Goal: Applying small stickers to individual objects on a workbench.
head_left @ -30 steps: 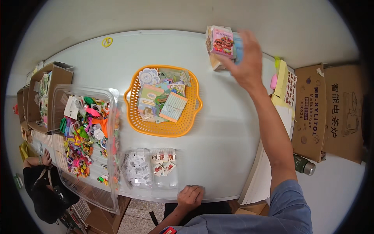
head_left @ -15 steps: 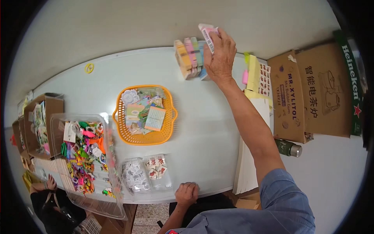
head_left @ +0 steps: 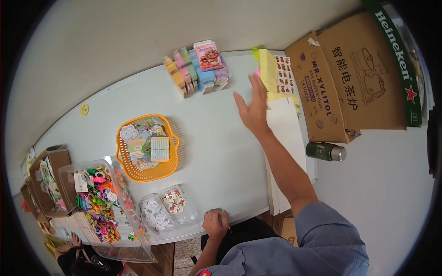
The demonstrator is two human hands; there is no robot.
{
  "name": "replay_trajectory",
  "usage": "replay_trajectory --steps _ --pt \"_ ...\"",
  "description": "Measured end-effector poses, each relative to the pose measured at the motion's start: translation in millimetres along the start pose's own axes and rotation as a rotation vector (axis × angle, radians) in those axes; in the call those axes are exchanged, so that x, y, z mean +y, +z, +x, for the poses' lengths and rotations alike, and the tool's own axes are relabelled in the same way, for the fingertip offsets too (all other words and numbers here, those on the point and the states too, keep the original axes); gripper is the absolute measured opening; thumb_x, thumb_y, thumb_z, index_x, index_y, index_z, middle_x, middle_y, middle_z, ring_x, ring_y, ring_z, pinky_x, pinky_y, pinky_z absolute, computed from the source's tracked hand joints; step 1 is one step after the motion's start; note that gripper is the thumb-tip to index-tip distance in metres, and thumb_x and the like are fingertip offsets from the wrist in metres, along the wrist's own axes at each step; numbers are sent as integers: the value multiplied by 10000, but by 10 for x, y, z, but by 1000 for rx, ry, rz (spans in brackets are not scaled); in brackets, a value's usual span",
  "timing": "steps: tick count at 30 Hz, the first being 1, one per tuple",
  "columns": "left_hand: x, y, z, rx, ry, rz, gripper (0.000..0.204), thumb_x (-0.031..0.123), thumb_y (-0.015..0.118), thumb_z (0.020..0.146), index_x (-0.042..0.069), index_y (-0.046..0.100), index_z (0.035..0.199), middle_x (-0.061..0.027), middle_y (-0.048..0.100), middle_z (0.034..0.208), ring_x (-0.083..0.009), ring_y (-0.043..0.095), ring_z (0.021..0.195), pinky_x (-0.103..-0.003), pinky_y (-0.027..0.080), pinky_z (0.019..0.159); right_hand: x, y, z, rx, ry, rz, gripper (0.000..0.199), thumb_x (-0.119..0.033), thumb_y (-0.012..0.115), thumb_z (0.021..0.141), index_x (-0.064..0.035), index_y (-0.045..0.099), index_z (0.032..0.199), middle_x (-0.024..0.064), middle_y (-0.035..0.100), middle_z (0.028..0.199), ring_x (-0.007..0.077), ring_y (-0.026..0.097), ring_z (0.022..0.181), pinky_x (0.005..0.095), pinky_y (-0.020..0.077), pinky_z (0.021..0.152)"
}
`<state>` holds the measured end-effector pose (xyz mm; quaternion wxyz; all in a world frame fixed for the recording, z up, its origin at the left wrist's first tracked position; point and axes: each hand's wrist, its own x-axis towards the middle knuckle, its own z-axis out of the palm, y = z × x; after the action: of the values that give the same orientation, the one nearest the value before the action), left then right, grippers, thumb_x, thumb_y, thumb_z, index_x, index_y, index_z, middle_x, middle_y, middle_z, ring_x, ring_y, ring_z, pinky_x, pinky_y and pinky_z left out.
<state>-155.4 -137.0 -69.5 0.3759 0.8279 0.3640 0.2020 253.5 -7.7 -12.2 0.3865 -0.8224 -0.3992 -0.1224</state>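
My right hand (head_left: 253, 108) is hanging open, holding nothing; at its eleven o'clock, pastel little boxes (head_left: 198, 69) are standing in a row. My left hand (head_left: 215, 223) is curling shut, pressing the tabletop (head_left: 221, 152) edge.

One orange basket (head_left: 171, 169) sits on the table, with two small clear packets (head_left: 166, 209) near the front edge and one large clear bin (head_left: 138, 239) of bright trinkets. Two big cardboard boxes (head_left: 350, 78) stand at the right, one green flask (head_left: 326, 152) beside them.

Lower corner of the clear bin (head_left: 115, 239), perhaps its contents too, past the rim.
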Motion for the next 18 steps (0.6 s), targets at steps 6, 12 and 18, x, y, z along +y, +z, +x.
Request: replay_trajectory --steps 6,12,18 --pt "249 -130 440 -252 -393 -73 158 196 739 913 62 657 915 -89 648 716 -280 635 631 -402 511 594 100 -1145 -1504 -243 230 -250 798 -242 796 867 35 383 1492 265 384 1528 453 348 1418 534 304 1158" --pt "278 270 1264 -286 -326 -438 253 264 730 956 22 660 928 -49 617 649 -134 582 562 -318 470 549 120 -1505 -2296 -399 369 -461 900 -434 759 874 -13 330 1545 272 249 1606 508 253 1457 638 213 1166" --pt "281 357 1736 -485 -716 -598 328 279 708 982 -6 636 836 -60 615 623 -98 569 517 -278 502 465 267 -1425 -2474 -373 442 -615 880 -497 696 903 -59 322 1568 257 226 1627 504 216 1486 654 174 1188"
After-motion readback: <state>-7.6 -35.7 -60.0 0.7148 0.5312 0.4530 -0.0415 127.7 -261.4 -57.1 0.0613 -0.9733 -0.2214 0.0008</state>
